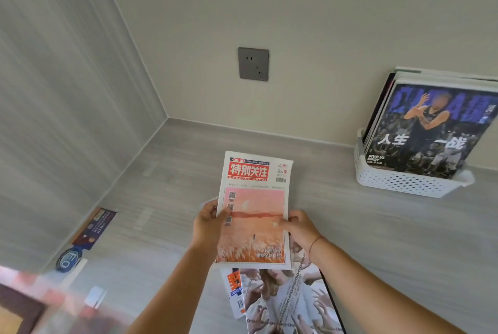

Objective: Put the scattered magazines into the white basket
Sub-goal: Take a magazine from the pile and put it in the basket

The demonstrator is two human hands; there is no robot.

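Both hands, left (208, 221) and right (300, 228), pinch a pink magazine (253, 215). The basket (398, 181) holds several; two or so lie below (285, 301).

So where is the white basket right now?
In the head view, the white basket stands at the far right on the grey surface, by the wall, lower right of the wall socket and beyond the held red-titled magazine.

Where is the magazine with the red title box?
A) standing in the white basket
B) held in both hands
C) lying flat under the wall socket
B: the left hand and right hand each grip a side edge of the red-titled magazine, apart from the white basket.
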